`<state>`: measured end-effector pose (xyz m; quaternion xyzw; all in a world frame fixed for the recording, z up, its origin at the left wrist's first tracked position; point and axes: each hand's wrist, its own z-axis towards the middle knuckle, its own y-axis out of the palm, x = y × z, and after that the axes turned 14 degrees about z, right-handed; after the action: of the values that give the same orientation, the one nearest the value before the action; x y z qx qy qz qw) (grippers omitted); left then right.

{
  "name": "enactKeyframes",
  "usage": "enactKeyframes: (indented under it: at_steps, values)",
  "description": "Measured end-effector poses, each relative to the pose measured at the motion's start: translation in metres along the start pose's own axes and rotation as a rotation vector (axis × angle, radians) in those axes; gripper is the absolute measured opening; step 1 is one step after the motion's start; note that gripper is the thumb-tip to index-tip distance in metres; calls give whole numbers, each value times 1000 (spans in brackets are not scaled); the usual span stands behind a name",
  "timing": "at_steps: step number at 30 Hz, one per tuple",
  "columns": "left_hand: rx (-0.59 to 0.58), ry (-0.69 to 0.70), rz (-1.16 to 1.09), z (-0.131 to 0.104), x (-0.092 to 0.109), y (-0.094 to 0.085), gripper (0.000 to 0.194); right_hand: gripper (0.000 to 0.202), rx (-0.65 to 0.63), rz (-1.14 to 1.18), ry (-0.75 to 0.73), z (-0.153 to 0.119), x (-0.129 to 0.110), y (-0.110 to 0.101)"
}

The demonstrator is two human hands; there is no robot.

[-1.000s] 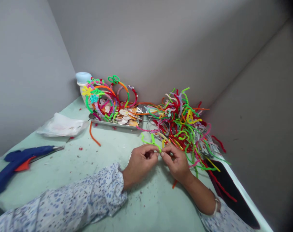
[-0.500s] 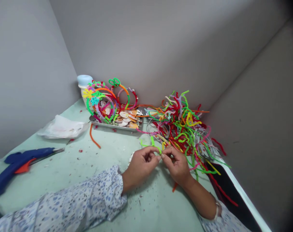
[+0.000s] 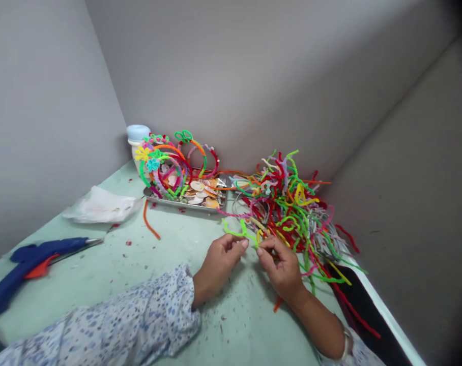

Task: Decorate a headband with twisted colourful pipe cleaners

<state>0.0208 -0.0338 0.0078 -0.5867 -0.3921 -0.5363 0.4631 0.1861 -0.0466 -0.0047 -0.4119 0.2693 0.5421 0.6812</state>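
A bright green pipe cleaner (image 3: pixel 234 233), bent into a branching shape, is held above the table in front of me. My right hand (image 3: pixel 280 264) pinches its right end between thumb and index finger. My left hand (image 3: pixel 220 264) is closed at the strand's lower side, thumb against curled fingers; the exact contact is partly hidden. Just behind my right hand lies a tangled heap of coloured pipe cleaners (image 3: pixel 292 218) in red, green, yellow and pink. An orange piece (image 3: pixel 278 304) rests on the table below that hand.
A metal tray (image 3: pixel 185 205) at the back holds shell-like pieces and several decorated pipe-cleaner hoops (image 3: pixel 168 173). Behind it stands a pale container with a blue lid (image 3: pixel 138 133). On the left are a plastic bag (image 3: pixel 101 206) and a blue glue gun (image 3: pixel 36 256). Walls enclose the table.
My hands have drawn slightly apart at the fingertips, so more of the green pipe cleaner shows. The view has shifted a little.
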Motion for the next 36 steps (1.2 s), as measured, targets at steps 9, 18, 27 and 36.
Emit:
enactKeyframes:
  at_steps: [9, 18, 27, 36]
  values:
    - [131, 33, -38, 3, 2, -7, 27, 9, -23, -30, -3, 1, 0, 0]
    - [41, 178, 108, -6, 1, -4, 19, 6, -12, -25, 17, 1, 2, -1]
    - [60, 280, 353, -5, 0, -1, 18, 8, -42, -34, 10, 1, -1, 1]
    - [110, 400, 523, -6, 4, -2, 14, 10, -90, -39, 28, 2, -3, 1]
